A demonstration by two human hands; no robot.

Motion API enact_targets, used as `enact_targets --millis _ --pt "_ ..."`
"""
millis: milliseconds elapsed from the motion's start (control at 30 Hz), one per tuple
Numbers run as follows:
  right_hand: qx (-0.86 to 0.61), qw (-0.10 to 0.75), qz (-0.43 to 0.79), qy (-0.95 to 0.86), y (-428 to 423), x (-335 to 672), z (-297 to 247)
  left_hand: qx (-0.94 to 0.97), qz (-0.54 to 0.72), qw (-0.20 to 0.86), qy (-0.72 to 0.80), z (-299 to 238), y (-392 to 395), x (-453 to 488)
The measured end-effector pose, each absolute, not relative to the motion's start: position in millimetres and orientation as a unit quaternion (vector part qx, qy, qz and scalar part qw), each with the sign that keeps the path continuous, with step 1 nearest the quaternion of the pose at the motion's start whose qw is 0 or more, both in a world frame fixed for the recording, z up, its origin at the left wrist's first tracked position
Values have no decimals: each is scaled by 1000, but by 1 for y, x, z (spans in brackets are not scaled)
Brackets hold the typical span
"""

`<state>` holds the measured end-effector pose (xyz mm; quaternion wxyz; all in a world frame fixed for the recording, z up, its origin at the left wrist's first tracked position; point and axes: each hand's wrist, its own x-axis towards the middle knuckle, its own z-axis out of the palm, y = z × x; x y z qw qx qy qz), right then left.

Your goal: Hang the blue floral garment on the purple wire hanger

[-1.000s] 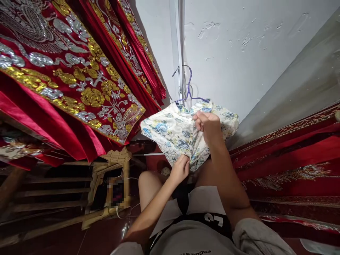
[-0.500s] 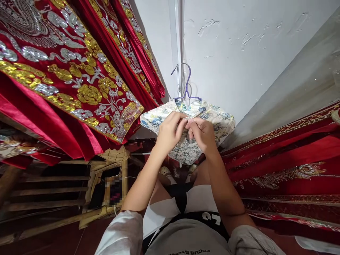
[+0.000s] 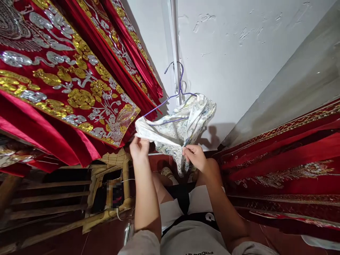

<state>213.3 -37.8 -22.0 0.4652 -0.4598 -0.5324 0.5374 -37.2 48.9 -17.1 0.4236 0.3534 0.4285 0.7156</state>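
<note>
A pale floral shirt (image 3: 170, 136) hangs partly on a purple wire hanger (image 3: 162, 103), its neckline pulled wide open. The hanger's left arm shows bare above the fabric, while the right shoulder of the shirt still covers the other arm. My left hand (image 3: 140, 147) pinches the cloth near the left end of the hanger. Lower down at the middle, my right hand (image 3: 194, 156) is closed on the front edge of the shirt. The fabric droops in folds between and below both hands.
Red garments with gold and silver sequins (image 3: 87, 88) hang on the left. More red embroidered cloth (image 3: 287, 177) lines the right. A metal rail (image 3: 174, 42) runs down the white wall. A bamboo chair (image 3: 124, 180) with a blurred device (image 3: 116, 194) stands lower left.
Both hands were together at the collar. They have moved apart and down, the left one leftward, pulling the neckline open and sliding the left shoulder off the hanger arm.
</note>
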Motion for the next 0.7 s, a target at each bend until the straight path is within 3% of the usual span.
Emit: enact_targets --millis 200,433,567,700 --pt "-498 512 519 -470 -48 232 -28 300 658 456 518 -71 9 24" --pt "-504 538 503 -452 -61 261 -23 539 436 378 613 -49 -7 16" --pt "-510 510 510 -468 -64 264 -23 594 352 416 591 -34 -11 17" --pt "-497 398 556 -534 -65 270 -27 547 464 490 495 -33 -19 25"
